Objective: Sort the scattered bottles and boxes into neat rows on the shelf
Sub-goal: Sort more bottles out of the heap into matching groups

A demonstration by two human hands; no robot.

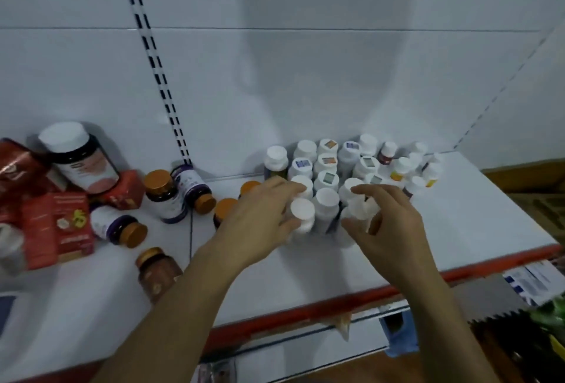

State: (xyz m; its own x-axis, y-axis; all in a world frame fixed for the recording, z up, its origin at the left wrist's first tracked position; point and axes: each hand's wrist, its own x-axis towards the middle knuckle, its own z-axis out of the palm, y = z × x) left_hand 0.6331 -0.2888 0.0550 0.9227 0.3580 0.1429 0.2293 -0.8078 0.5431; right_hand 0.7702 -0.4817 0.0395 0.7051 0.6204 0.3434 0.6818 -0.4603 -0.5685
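Several white-capped bottles (328,165) stand in rows at the back right of the white shelf (477,223). My left hand (260,217) holds a white bottle (302,214) at the front of the left row, fingers curled round it. My right hand (388,220) grips another white bottle (356,214) at the front of the right rows. Between them stands a white-capped bottle (327,205). Loose orange-capped bottles (162,193) and red boxes (58,226) lie scattered on the left.
A large dark bottle with a white cap (79,156) leans on the red boxes at far left. A brown bottle (157,269) lies near my left forearm. The shelf has a red front edge (336,300). More goods sit below at the right (532,278).
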